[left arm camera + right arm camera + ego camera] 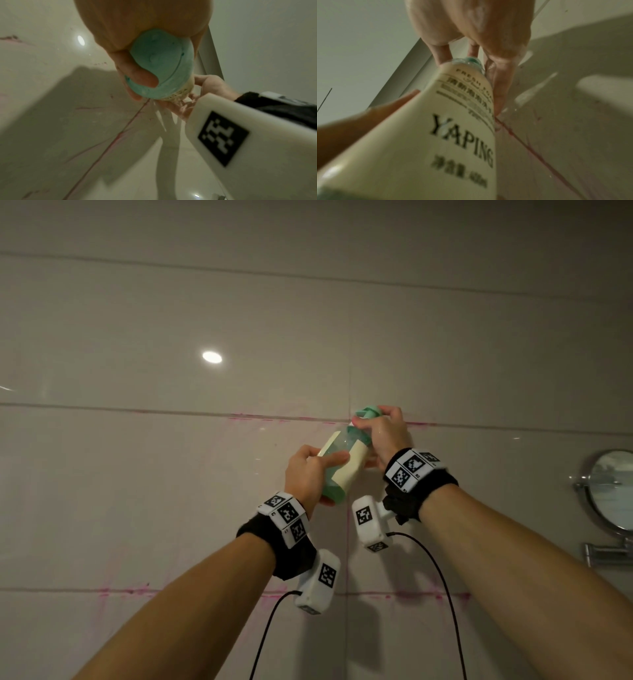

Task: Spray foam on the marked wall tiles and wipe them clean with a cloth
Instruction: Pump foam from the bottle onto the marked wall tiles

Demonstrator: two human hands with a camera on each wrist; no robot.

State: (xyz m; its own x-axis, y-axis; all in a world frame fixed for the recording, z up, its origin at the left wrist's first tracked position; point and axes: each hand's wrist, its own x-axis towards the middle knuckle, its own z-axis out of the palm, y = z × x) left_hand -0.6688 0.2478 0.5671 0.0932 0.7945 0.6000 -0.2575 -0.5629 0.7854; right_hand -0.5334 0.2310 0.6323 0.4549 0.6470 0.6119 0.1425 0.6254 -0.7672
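One bottle [339,463], two hands (left [306,474], right [388,436]), one round mirror [613,489]

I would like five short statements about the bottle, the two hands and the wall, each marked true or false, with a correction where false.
1. The left hand grips the lower body of the green foam bottle. True.
2. The right hand hangs free, away from the bottle. False: it grips the bottle's green pump top.
3. Pink marker lines run along the joints of the wall tiles. True.
4. A cloth is pressed against the wall. False: no cloth shows in any view.
5. A round mirror is mounted at the left edge of the head view. False: it is at the right edge.
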